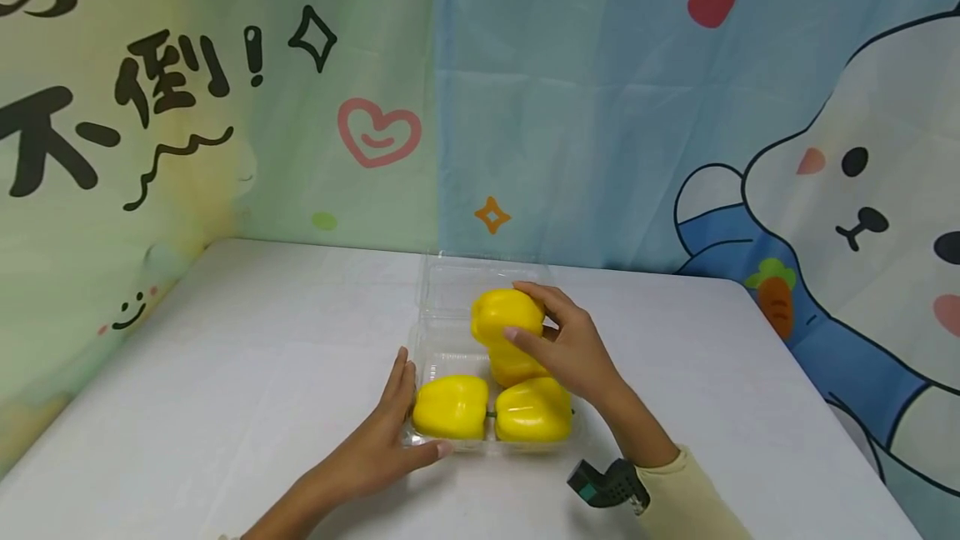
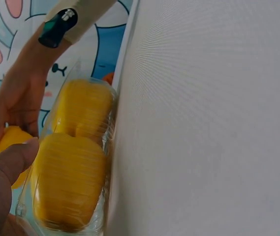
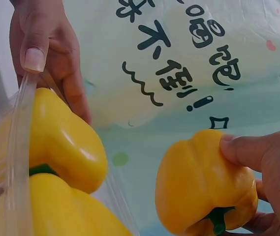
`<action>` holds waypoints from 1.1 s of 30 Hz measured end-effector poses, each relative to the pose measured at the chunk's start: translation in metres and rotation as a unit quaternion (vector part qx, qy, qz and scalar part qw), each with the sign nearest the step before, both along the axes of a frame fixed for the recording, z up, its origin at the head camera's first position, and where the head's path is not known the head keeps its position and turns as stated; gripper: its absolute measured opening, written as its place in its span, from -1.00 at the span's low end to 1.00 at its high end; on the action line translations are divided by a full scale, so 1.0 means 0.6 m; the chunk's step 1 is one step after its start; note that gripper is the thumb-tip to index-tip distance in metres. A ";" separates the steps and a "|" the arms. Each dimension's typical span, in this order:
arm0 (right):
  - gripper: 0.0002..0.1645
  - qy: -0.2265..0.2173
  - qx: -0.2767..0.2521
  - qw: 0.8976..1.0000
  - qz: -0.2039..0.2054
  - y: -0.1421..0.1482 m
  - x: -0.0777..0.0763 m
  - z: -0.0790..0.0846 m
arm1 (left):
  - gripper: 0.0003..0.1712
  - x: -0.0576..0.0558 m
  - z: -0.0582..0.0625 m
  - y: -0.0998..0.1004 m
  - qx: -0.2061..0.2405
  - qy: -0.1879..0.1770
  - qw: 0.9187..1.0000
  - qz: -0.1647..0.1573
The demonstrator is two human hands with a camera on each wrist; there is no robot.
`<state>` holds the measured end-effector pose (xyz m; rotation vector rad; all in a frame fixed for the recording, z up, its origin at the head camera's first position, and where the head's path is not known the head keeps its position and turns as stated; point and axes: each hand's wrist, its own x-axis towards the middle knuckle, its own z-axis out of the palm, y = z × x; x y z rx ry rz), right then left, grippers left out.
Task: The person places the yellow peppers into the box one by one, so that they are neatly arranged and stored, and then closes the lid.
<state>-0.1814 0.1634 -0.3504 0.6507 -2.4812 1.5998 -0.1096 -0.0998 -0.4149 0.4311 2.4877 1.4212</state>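
Observation:
A clear plastic clamshell box (image 1: 450,348) holds yellow bell peppers. Along its front lie a left pepper (image 1: 450,407) and a right pepper (image 1: 534,411). My right hand (image 1: 566,348) grips another bell pepper (image 1: 508,313) over the back part of the box, thumb on the near side; its green stem (image 3: 220,219) shows in the right wrist view. Below it a further pepper (image 1: 513,367) is partly hidden. My left hand (image 1: 382,440) rests against the box's front left corner, fingers straight along the left side and thumb (image 3: 34,58) at the front rim.
The box's clear lid (image 1: 450,286) lies folded back toward the wall. A white table (image 1: 225,373) carries everything. Behind it hangs a printed cloth (image 1: 555,107) with a cartoon animal. A dark wrist camera (image 1: 611,483) is strapped at the right sleeve.

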 end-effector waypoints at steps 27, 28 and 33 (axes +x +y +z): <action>-0.35 -0.049 0.049 0.998 0.006 -0.078 -0.012 -0.017 | 0.30 -0.001 0.003 -0.001 -0.009 0.003 1.000 -0.001; -0.35 -0.048 0.054 0.997 0.005 -0.079 -0.012 -0.018 | 0.30 -0.001 0.004 -0.001 -0.009 0.003 1.000 -0.001; -0.34 -0.044 0.075 0.996 0.003 -0.083 -0.014 -0.027 | 0.30 -0.001 0.003 0.000 -0.004 0.003 1.000 -0.002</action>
